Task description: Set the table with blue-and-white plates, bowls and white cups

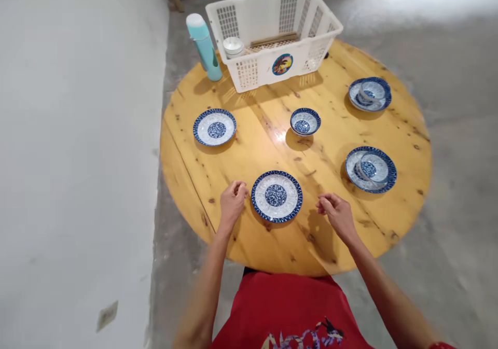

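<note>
A blue-and-white plate (275,195) lies flat near the front of the round wooden table, between my two hands. My left hand (233,201) is just left of its rim, fingers curled in with nothing seen in them. To the plate's right, my right hand (337,214) hovers over the wood, its fingers drawn together and holding nothing visible. Beyond the plate stands a small patterned bowl (305,122), perhaps stacked on another. On the right side, a plate (355,182) carries a bowl (374,169).
Farther back right, another plate (353,96) holds a bowl (372,93). A plate (215,127) lies at the left. At the rear stand a turquoise bottle (205,48) and a white plastic basket (249,75) with white bowls (233,47) and chopsticks (274,40). A wall (78,157) rises left.
</note>
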A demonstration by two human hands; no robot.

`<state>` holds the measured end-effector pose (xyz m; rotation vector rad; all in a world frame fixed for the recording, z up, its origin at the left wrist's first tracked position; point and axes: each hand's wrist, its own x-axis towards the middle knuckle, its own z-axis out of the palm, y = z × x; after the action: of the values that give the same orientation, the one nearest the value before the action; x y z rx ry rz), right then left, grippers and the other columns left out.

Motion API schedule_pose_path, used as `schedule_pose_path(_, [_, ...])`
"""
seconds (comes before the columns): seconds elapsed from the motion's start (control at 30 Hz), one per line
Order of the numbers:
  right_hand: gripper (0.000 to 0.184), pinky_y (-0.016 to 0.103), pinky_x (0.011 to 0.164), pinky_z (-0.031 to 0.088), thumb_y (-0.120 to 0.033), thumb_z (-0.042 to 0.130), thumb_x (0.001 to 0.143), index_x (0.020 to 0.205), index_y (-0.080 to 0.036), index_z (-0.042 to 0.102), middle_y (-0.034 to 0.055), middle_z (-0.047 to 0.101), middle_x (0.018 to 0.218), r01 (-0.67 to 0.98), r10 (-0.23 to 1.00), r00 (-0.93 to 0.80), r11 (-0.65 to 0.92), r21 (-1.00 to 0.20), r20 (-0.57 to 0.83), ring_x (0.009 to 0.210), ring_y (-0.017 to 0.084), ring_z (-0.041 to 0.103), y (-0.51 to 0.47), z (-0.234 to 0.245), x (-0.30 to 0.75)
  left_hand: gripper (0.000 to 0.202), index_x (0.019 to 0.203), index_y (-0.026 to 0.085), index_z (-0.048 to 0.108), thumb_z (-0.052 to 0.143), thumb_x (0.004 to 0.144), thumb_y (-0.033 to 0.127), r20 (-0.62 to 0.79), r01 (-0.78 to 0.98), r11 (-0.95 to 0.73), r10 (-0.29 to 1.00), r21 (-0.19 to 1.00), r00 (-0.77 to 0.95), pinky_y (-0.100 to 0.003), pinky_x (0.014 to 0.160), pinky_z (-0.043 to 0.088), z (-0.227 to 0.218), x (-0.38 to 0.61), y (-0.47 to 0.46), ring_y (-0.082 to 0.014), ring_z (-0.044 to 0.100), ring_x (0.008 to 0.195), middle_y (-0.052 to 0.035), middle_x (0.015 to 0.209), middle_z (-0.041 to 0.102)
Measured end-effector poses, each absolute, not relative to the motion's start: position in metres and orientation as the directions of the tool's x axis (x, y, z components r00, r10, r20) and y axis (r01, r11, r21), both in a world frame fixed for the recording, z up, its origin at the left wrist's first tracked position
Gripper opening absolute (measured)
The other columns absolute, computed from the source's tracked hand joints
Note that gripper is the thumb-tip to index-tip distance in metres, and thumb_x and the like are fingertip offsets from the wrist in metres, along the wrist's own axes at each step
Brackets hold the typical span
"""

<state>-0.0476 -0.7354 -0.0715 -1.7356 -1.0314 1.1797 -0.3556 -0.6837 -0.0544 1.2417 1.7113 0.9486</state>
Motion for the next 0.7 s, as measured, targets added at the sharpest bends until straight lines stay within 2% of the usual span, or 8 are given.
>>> schedule_pose_path(0.17, [0.023,0.025,0.054,0.049,-0.037,0.057,0.079,0.085,-0.015,0.062,0.0022,0.065,0.069,0.246,0.894,0.343,-0.38,-0.892,-0.286,0.053,0.014,0.062,-0.71,-0.062,-0.068,0.021,0.081,0.019,0.063,0.051,0.083,0.037,-0.22,0.378,0.22,0.975,0.899,-0.044,-0.023,0.062,0.046,-0.063,-0.37,-0.625,-0.0128,0.06,0.062,-0.0002,0.072,0.065])
schedule_pose_path(0.33, [0.02,0.022,0.051,0.047,-0.034,0.056,0.077,0.082,-0.015,0.062,0.0037,0.067,0.074,0.236,0.877,0.407,-0.369,-0.899,-0.253,0.053,0.013,0.064,-0.665,-0.047,-0.062,0.022,0.078,0.02,0.062,0.05,0.083,0.037,-0.163,0.445,0.105,0.982,0.89,0.094,-0.023,0.062,0.047,-0.065,-0.341,-0.578,-0.0136,0.062,0.063,-0.0008,0.073,0.068])
schedule_pose_path(0.53, [0.021,0.021,0.048,0.046,-0.035,0.056,0.078,0.081,-0.015,0.061,0.0042,0.068,0.072,0.173,0.905,0.366,-0.295,-0.94,-0.217,0.052,0.012,0.062,-0.646,-0.061,-0.055,0.024,0.081,0.02,0.065,0.051,0.083,0.04,-0.185,0.501,0.092,0.973,0.86,0.138,-0.024,0.062,0.048,-0.055,-0.316,-0.57,-0.0143,0.065,0.062,-0.0019,0.075,0.071])
schedule_pose_path(0.7, [0.017,0.019,0.047,0.045,-0.032,0.056,0.081,0.078,-0.015,0.06,0.0051,0.069,0.073,0.21,0.898,0.397,-0.288,-0.934,-0.188,0.051,0.011,0.063,-0.613,-0.078,-0.045,0.021,0.077,0.02,0.063,0.052,0.082,0.038,-0.144,0.599,0.009,0.974,0.801,0.177,-0.025,0.062,0.047,-0.039,-0.298,-0.536,-0.0153,0.065,0.062,-0.0019,0.073,0.071])
